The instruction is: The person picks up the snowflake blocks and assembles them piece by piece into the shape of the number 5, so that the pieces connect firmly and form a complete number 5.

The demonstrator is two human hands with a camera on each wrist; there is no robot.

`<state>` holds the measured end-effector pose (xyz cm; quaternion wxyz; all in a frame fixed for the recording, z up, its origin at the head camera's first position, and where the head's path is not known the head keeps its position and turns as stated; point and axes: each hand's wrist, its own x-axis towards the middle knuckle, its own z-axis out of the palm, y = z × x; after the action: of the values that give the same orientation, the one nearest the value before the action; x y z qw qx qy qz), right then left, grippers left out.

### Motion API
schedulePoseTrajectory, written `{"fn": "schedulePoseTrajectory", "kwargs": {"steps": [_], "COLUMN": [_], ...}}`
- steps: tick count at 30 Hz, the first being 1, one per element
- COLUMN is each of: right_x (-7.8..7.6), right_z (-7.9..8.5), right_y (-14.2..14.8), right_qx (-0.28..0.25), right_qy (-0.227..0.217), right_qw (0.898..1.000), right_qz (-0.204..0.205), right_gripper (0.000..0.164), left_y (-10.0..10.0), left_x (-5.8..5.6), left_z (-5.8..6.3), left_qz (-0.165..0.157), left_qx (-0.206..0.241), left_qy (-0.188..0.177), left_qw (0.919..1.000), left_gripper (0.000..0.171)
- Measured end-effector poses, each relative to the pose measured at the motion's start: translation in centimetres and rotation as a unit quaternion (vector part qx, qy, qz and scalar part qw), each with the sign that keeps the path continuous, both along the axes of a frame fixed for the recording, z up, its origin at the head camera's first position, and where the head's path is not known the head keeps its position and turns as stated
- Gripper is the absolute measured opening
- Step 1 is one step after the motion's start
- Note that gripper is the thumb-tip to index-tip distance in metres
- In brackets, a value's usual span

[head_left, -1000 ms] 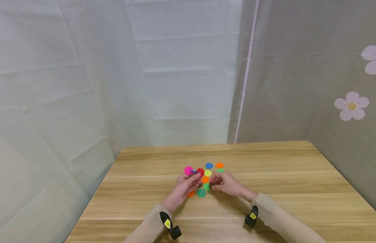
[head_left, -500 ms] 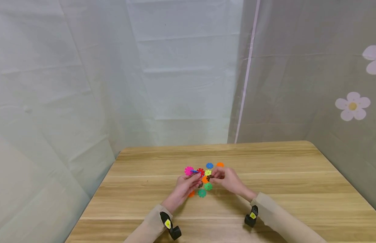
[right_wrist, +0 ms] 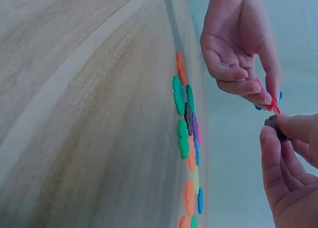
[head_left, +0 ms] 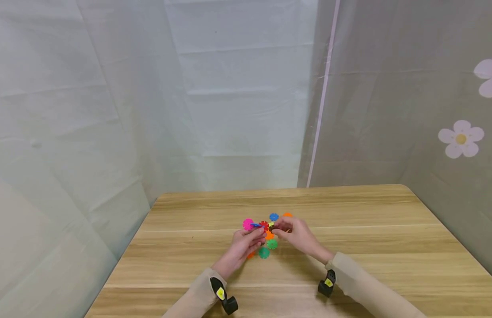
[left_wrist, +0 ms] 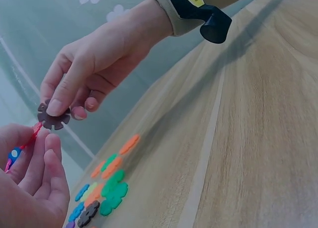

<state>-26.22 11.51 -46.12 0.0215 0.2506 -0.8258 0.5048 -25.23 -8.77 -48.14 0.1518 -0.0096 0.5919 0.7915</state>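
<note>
1. Above the worktop (head_left: 182, 251), roughly midway between its left and right edges and short of the far edge, I've got the parts held off the surface.
2. Right grip (head_left: 297, 235): narrow pinch on the brown disc (left_wrist: 52, 122), slotted rim poking out past my thumb.
3. Left grip (head_left: 242, 246): also narrow, holding the red disc (head_left: 263, 225) at the fingertips. Blue disc (head_left: 255, 225) and pink disc (head_left: 248, 224) sit right beside it. Looks like one joined chain, but fingers hide the joints.
4. Step in hand, my read: adding brown onto red. Rims are at or near contact in the right wrist view; can't tell if the slots have engaged.
5. Next move calls for lining up slot to slot, discs crossed rather than face to face, then a straight push from the right while the left braces red.
6. Risk: a skewed push could twist the red-blue joint or pop brown out of the pinch.
7. Spares on the worktop below: loose green disc (head_left: 272, 244), loose teal disc (head_left: 263, 253) on the near side, loose blue disc (head_left: 273, 217) toward the far edge.
</note>
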Motion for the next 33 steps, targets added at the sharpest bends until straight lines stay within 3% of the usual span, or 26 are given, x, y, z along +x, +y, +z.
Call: {"fn": "schedulePoseTrajectory", "kwargs": {"steps": [10, 16, 24, 33], "right_x": [0.16, 0.30, 0.16, 0.22], "right_z": [0.11, 0.15, -0.09, -0.47], "right_y": [-0.46, -0.44, -0.52, -0.61], "right_qx": [-0.005, 0.000, -0.015, -0.026], "right_qy": [0.032, 0.062, 0.053, 0.076], "right_qw": [0.999, 0.998, 0.998, 0.997], "right_qz": [0.000, -0.003, 0.006, 0.007], "right_gripper": [0.007, 0.014, 0.009, 0.004], "left_y": [0.32, 0.52, 0.86, 1.00], "left_x": [0.14, 0.13, 0.15, 0.17], "left_z": [0.07, 0.32, 0.45, 0.76], "left_qz": [-0.001, 0.010, 0.018, 0.019], "left_qx": [-0.004, -0.015, -0.024, -0.036], "left_qy": [0.009, 0.016, 0.034, 0.041], "left_qw": [0.9999, 0.9997, 0.9990, 0.9983], "left_gripper": [0.014, 0.028, 0.031, 0.031]}}
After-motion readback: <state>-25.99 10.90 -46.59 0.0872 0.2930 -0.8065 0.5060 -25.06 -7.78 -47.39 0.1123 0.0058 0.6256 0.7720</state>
